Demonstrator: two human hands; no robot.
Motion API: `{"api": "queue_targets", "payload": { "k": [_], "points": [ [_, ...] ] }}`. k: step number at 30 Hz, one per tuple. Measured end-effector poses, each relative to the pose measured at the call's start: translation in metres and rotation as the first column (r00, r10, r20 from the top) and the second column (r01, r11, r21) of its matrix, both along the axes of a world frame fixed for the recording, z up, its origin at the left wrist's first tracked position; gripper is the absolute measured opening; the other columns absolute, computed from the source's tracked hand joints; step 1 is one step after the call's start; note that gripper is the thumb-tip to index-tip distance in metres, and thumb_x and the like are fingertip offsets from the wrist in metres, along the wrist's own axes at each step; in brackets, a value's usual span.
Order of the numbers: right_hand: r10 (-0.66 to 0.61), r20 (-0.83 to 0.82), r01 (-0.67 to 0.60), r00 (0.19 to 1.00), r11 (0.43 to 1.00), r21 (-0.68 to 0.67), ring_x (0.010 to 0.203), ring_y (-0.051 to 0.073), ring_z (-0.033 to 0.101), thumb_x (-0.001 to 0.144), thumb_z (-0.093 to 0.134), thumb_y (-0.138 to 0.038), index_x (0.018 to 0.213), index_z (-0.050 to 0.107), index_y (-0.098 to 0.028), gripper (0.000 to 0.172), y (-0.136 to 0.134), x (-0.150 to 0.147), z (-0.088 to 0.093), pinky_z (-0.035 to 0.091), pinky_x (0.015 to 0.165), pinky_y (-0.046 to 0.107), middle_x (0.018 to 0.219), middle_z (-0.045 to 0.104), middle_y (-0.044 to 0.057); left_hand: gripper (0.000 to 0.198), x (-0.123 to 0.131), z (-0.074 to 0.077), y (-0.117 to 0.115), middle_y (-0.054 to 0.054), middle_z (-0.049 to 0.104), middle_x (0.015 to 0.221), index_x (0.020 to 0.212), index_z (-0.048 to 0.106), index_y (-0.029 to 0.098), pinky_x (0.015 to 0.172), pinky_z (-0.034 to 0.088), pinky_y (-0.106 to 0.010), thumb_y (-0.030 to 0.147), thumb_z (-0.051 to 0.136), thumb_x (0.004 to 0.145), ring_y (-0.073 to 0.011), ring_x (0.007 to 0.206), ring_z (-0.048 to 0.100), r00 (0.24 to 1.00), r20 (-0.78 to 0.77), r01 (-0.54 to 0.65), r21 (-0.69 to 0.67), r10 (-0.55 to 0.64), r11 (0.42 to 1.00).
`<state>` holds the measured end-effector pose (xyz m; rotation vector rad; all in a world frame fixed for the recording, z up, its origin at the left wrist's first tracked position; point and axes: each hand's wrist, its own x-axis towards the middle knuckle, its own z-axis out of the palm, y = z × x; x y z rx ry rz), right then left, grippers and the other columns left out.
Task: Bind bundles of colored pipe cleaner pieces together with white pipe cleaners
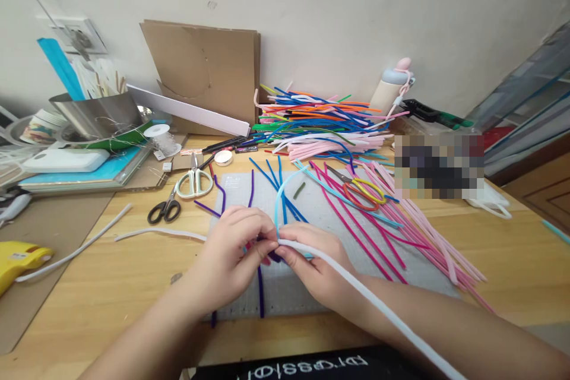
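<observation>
Both hands meet over a grey cutting mat (285, 297). My left hand (243, 243) is closed in a pinch on a bundle of pipe cleaners, of which dark purple and pink bits show beneath its fingers. My right hand (314, 255) pinches a white pipe cleaner (347, 276) close to the left fingertips; its long end runs over the right forearm toward the lower right. A light blue pipe cleaner (279, 199) curves up from between the hands. Purple pipe cleaners (260, 294) stick out below and above the left hand. The joint itself is hidden by fingers.
Pink pipe cleaners (414, 219) and orange-and-yellow-handled scissors (363, 190) lie to the right. A mixed pile (320, 124) sits at the back. White-handled scissors (195, 181), black-handled scissors (164, 211) and a yellow glue gun (20, 258) are at the left. Cardboard (205, 71) leans on the wall.
</observation>
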<state>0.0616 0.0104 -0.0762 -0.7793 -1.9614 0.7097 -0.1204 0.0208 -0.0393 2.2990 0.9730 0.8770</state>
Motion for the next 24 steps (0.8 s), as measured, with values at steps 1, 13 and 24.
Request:
{"api": "queue_targets", "payload": {
  "k": [1,13,24],
  "points": [
    [0.004,-0.007,-0.004,1.0,0.999,0.041,0.078,0.015,0.059,0.091,0.052,-0.014,0.09,0.062,-0.014,0.01,-0.0005,0.0,-0.0007,0.046,0.071,0.028,0.084,0.066,0.007,0.013,0.0,0.0004,-0.0004,0.002,0.058,0.075,0.079,0.052,0.019,0.078,0.037,-0.031,0.011,0.05,0.088,-0.0131,0.076,0.053,1.0,0.002,0.002,-0.014,-0.002,1.0],
    [-0.005,-0.105,-0.001,0.994,0.998,-0.065,0.078,0.015,0.06,0.09,0.047,-0.013,0.088,0.063,-0.015,0.016,-0.0017,-0.0021,-0.0028,0.048,0.073,0.029,0.083,0.066,0.005,0.012,0.0022,0.0006,-0.0005,0.002,0.059,0.072,0.076,0.054,0.019,0.078,0.036,-0.032,0.012,0.054,0.086,-0.0142,0.074,0.053,0.999,-0.011,-0.031,-0.114,0.03,0.993],
    [-0.096,-0.189,-0.035,0.977,0.807,-0.589,0.069,0.013,0.049,0.086,0.051,-0.027,0.076,0.055,-0.018,0.014,0.0053,-0.0036,0.0012,0.042,0.063,0.026,0.072,0.053,0.0,0.016,0.0059,-0.0027,-0.0022,0.0,0.06,0.078,0.08,0.052,0.02,0.079,0.034,-0.034,0.006,0.048,0.083,-0.0157,0.077,0.054,0.991,-0.123,-0.039,0.086,0.049,0.996]
  ]
}}
